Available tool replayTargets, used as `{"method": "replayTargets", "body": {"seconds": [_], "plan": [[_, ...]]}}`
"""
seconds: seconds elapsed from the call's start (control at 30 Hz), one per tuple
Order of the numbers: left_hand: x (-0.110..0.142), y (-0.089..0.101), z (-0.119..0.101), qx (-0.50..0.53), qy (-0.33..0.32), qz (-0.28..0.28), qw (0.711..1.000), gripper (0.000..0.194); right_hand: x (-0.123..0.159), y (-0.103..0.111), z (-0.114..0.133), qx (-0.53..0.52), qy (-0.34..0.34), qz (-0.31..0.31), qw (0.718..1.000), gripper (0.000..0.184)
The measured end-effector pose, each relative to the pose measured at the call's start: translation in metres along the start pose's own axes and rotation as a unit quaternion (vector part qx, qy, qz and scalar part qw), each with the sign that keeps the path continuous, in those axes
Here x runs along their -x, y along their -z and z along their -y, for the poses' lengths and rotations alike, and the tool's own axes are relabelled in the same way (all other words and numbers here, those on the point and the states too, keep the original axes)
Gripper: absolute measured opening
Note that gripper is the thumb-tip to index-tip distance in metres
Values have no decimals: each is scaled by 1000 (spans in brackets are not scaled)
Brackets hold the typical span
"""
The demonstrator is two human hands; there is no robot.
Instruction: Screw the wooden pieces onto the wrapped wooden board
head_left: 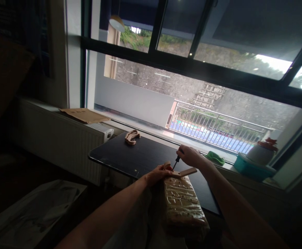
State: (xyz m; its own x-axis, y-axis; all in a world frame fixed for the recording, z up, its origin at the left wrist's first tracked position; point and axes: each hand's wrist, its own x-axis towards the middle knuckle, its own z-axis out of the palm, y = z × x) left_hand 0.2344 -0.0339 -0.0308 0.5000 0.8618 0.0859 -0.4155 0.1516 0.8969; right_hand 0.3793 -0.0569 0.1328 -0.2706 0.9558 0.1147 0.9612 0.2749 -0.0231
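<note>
In my right hand (188, 155) is a screwdriver (177, 159) with a dark handle, its fingers wrapped round the grip. The shaft slants down to a light wooden piece (176, 174), whose flat arm extends to the right and shows a dark hole. My left hand (159, 174) grips the left end of this wooden piece, close to the screwdriver's tip. Something small and red shows by the left fingers, too small to name. Beneath the wooden piece lies a long block wrapped in shiny clear plastic (182, 200).
Several curved wooden pieces (132, 137) lie on the black table (114, 152). A brown envelope (86, 115) rests over the white radiator (60, 138). On the windowsill are a green item (214, 158), a teal box (254, 167) and a pale rounded pot (261, 153). A large box (37, 214) stands lower left.
</note>
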Motion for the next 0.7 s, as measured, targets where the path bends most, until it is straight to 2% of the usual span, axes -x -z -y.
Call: {"method": "replayTargets", "body": {"seconds": [0.23,0.53,0.7], "plan": [[-2,3,2,-2,8,1,1000,33,-4,6,-1,-9,31,11,999,24],[0,1,0,-9,4,0,1000,33,2,0,3,9,-6,-7,1000,31],[1,-1,-2,-16,1,-1,1000,34,0,8,3,-3,26,6,1000,23]]}}
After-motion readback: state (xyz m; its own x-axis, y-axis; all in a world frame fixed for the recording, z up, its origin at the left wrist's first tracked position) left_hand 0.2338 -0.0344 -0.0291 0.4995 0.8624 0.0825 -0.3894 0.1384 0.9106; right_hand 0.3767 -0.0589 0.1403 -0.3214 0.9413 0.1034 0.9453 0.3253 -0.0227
